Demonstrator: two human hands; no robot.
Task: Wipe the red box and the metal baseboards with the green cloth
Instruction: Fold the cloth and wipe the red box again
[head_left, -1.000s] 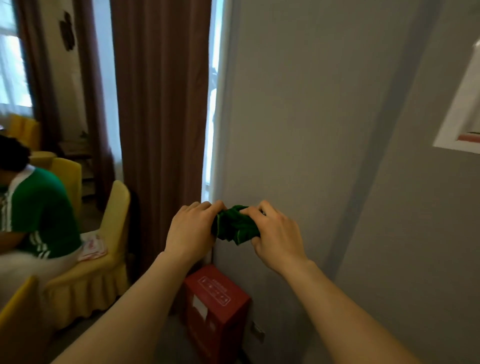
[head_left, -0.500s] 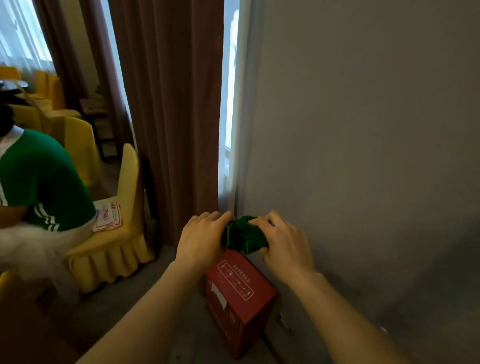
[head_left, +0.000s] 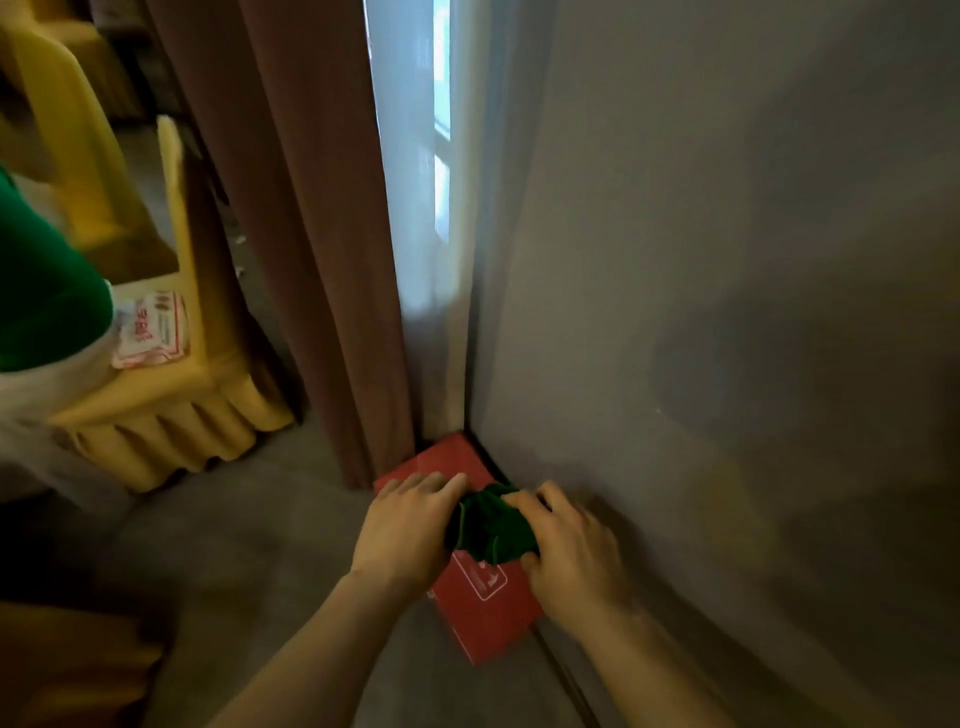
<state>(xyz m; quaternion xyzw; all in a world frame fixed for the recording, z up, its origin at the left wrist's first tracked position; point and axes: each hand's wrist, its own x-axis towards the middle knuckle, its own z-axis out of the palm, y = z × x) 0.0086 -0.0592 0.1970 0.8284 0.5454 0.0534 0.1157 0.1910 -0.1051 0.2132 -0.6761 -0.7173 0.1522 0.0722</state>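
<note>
Chair (head_left: 171, 415): far left, yellow skirted cover, well apart from the work; printed packet (head_left: 150, 332) lying on the seat.
Curtain (head_left: 301, 234): brown, hanging to the floor, hem just beside the far left corner of the box.
Left hand (head_left: 402, 525): over the left part of the box top, fingers curled round the left side of the cloth, gripping it.
Box (head_left: 480, 618): red, on the floor in the corner, right side close along the wall; long axis running from near and right to far and left, toward the curtain; white printed frame on top, partly covered.
Cloth (head_left: 491, 527): green, bunched into a wad, held between both hands, directly over the middle of the box top; touching the box or just above it, cannot tell.
Right hand (head_left: 566, 551): on the wall side, fingers closed over the right side of the cloth, gripping it.
Baseboard (head_left: 563, 675): dark strip at the foot of the wall, low and right of the hands, showing past the near end of the box; right hand the nearer one.
Wall (head_left: 727, 312): grey, filling the right half.
Key relation: box top straight below the cloth, so likely first a press down and a stroke along the long axis; baseboard next, to the right.
</note>
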